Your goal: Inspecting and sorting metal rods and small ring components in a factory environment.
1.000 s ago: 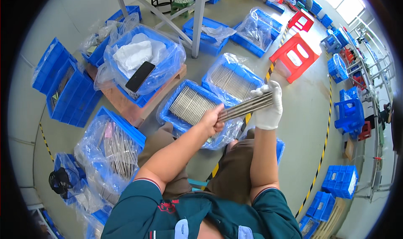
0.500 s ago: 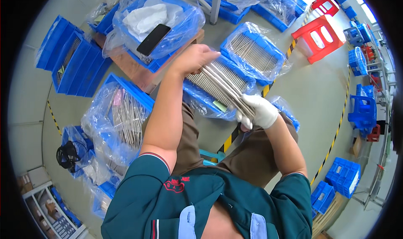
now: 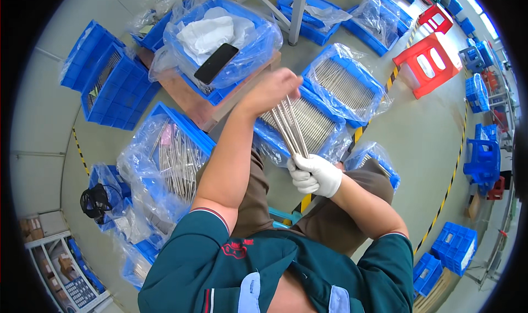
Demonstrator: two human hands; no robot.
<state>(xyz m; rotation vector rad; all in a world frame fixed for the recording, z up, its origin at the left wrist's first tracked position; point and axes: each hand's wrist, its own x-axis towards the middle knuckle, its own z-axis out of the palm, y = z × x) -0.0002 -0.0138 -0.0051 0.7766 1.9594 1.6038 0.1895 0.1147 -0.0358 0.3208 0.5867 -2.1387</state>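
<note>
My right hand [image 3: 316, 175], in a white glove, is closed around the near ends of several thin metal rods [image 3: 291, 129]. The rods fan out slightly toward the far left. At their far ends is my bare left hand [image 3: 275, 92], its fingers bent and blurred by motion; whether they grip a rod is unclear. Beneath the rods lies a blue bin lined with clear plastic [image 3: 340, 127], filled with rows of similar metal rods [image 3: 316, 123].
Another rod-filled blue bin [image 3: 379, 101] adjoins it on the far side. At left stands a lined bin of loose rods [image 3: 179, 164]. A black phone [image 3: 217, 63] lies on a bagged bin further back. Red stools [image 3: 432, 65] stand at far right.
The bundle between my hands looks thinner and points more steeply away. My right hand has drawn nearer to me and turned its knuckles up. My left hand has moved off its earlier hold.
</note>
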